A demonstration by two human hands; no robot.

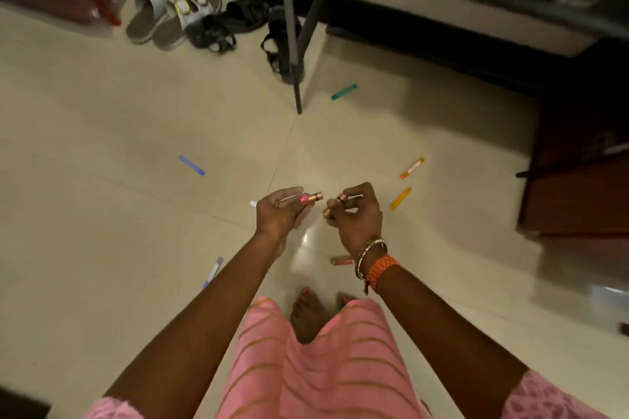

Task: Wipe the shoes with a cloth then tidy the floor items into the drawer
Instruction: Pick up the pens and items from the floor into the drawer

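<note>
Head view, looking steeply down

Worn on a standing person's head, it faces forward over the floor (136, 146), close above both arms, shoes (170, 17) farther ahead.

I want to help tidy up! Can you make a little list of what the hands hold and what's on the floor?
left hand: holds a few small tubes
right hand: grips a small copper tube
floor: blue stick, green stick, yellow stick, orange pen, blue pen, pink tube
shoes: by the far wall
</note>
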